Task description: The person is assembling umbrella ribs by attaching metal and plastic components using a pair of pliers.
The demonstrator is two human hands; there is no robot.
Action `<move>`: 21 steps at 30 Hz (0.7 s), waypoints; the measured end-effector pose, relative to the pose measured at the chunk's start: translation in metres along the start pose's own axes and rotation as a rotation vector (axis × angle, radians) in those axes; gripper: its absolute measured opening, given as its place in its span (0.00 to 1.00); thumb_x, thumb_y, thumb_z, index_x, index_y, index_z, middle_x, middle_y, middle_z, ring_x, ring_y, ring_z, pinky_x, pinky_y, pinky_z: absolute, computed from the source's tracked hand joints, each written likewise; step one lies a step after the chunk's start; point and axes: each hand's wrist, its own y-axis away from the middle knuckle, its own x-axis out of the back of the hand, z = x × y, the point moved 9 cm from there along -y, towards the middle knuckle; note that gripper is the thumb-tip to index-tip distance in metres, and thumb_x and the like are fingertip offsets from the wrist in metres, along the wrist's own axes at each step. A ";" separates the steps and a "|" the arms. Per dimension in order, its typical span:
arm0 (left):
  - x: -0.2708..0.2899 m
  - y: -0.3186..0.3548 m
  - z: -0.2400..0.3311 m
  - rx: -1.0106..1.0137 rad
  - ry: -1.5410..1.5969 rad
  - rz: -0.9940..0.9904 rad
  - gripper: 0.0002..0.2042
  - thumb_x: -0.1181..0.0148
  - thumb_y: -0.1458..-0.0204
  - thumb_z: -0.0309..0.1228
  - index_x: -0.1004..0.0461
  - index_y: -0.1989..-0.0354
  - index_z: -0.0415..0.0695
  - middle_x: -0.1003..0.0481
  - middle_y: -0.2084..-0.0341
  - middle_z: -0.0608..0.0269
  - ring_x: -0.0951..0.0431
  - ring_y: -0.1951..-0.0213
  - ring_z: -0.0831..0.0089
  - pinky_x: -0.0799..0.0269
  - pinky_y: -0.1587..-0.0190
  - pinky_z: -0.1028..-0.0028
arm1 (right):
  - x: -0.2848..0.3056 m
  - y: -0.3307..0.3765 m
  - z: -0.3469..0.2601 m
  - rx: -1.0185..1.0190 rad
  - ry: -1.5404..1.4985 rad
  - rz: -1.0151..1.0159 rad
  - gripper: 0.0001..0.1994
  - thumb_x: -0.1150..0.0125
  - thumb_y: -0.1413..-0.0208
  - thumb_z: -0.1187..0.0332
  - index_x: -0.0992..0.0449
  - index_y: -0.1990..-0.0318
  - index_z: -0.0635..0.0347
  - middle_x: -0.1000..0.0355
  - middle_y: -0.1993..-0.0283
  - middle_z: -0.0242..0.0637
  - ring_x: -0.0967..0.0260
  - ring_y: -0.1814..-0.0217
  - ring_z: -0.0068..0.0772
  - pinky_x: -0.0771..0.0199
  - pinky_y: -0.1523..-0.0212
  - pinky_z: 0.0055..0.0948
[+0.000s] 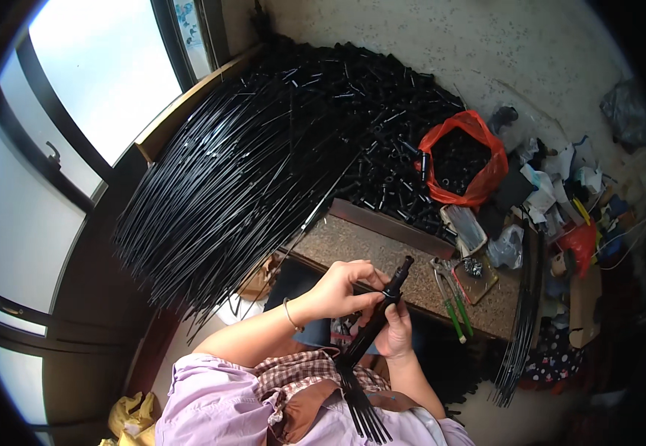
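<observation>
Head cam: L hand [346,288], fingers nearly closed, pinches blk rod bundle [366,336] nr top; R hand [395,336], fingers curled round it just below. Bundle's held tilted by bench's [345,236] near edge. Poss. risk: rods splay/slip if R grip slackens.

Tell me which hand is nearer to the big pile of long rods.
Left. The left hand is right of the big pile of long rods, lower in view; the right hand, farther right and lower.
</observation>
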 end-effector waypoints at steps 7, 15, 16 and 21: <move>-0.010 0.002 -0.013 0.139 0.251 -0.105 0.09 0.37 0.57 0.26 0.33 0.75 0.42 0.26 0.74 0.64 0.26 0.68 0.71 0.39 0.47 0.65 | -0.005 0.000 -0.001 -0.001 -0.008 -0.039 0.23 0.43 0.48 0.59 0.38 0.47 0.57 0.31 0.71 0.35 0.30 0.72 0.32 0.23 0.71 0.36; -0.001 -0.004 0.008 -0.057 0.228 -0.076 0.20 0.31 0.63 0.28 0.33 0.61 0.38 0.26 0.66 0.62 0.27 0.62 0.74 0.35 0.52 0.75 | -0.016 0.003 -0.001 -0.062 -0.113 -0.092 0.12 0.41 0.49 0.66 0.31 0.57 0.56 0.30 0.63 0.32 0.31 0.66 0.27 0.26 0.61 0.30; -0.002 -0.004 0.006 -0.054 0.170 -0.056 0.21 0.31 0.63 0.28 0.33 0.61 0.37 0.26 0.66 0.61 0.27 0.62 0.74 0.34 0.53 0.76 | -0.012 0.002 -0.001 -0.045 -0.092 -0.074 0.12 0.41 0.49 0.66 0.31 0.58 0.56 0.30 0.64 0.33 0.31 0.67 0.27 0.26 0.63 0.29; -0.002 -0.005 -0.005 0.034 0.100 -0.070 0.16 0.34 0.61 0.26 0.31 0.65 0.37 0.27 0.69 0.59 0.25 0.64 0.71 0.31 0.60 0.73 | -0.008 0.000 0.001 -0.027 -0.071 -0.013 0.11 0.42 0.48 0.66 0.31 0.59 0.55 0.31 0.66 0.29 0.32 0.69 0.24 0.28 0.68 0.25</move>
